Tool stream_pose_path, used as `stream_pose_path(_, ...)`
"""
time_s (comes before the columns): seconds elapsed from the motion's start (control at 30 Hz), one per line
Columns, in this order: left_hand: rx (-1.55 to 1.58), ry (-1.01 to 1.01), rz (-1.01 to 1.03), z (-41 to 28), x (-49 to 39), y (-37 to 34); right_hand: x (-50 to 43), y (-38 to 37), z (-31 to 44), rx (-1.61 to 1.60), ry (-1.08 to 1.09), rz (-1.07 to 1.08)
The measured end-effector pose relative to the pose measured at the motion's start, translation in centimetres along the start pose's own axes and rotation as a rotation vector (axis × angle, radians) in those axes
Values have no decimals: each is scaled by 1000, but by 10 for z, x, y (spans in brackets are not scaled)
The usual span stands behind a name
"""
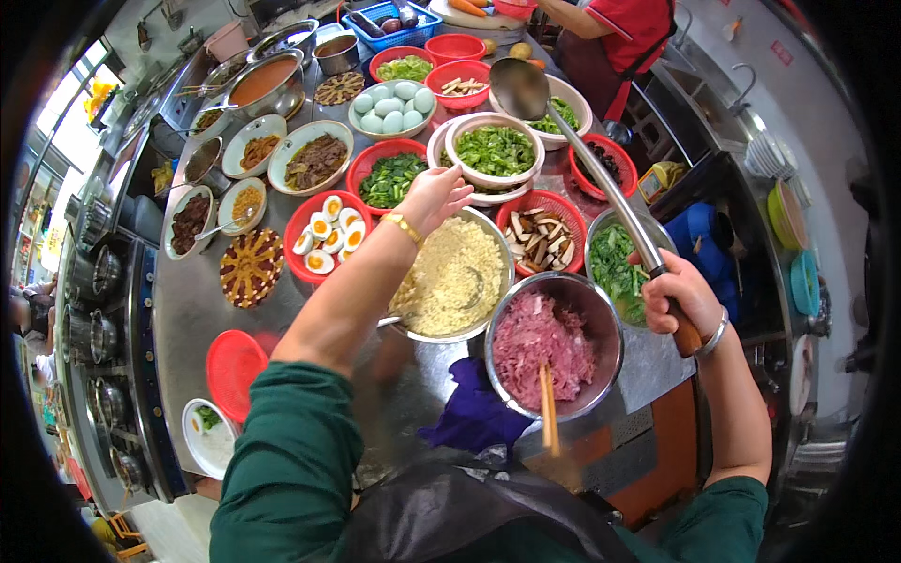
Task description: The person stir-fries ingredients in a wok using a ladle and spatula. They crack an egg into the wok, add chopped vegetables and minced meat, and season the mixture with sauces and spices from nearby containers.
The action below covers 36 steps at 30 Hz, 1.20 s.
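Note:
My right hand (679,292) grips the wooden-ended handle of a long metal ladle (612,176). The ladle's cup is raised over the far side of the table and looks dark and wet inside. My left hand (438,197) is held out, fingers extended and nothing in it, by the rim of a white bowl of chopped greens (496,151). That bowl rests on a second white bowl (486,199); whether my fingertips touch either rim I cannot tell. Below my left hand is a metal basin of pale yellow minced food (457,274). Shredded pink meat (538,345) fills a steel bowl nearest me, with chopsticks (547,408) standing in it.
Red baskets hold halved eggs (331,232), sliced mushrooms (540,236) and greens (391,179). Bluish whole eggs (393,105) fill a bowl farther back. A purple cloth (475,412) lies by the steel bowl. A person in red (619,42) stands across the table.

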<state>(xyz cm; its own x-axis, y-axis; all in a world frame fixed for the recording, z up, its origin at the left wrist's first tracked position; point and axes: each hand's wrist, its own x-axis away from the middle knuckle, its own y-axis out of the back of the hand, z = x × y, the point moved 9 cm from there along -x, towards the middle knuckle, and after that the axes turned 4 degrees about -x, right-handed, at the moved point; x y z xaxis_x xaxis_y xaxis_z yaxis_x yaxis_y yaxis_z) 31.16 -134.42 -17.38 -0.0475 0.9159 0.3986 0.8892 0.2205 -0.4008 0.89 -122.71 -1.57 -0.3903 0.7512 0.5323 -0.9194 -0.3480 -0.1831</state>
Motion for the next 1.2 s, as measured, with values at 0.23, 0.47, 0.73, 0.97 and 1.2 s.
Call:
stream_pose_path(0.23,-86,22,-166,26,-72,-24,-32,44,-21,337,44,-25)
stream_pose_path(0.47,-330,-395,-269,-8,-63,-12,-7,18,-62,-413,-281,252)
stream_pose_path(0.73,-160,-149,-116,13,-50,-5,3,7,-53,-1051,-231,542)
stream_pose_path(0.97,-184,-120,-58,12,-26,-9,10,-17,-48,-1290,-162,685)
stream_pose_path(1.2,-369,-513,-24,-16,77,-13,22,-36,-56,-1411,-107,740)
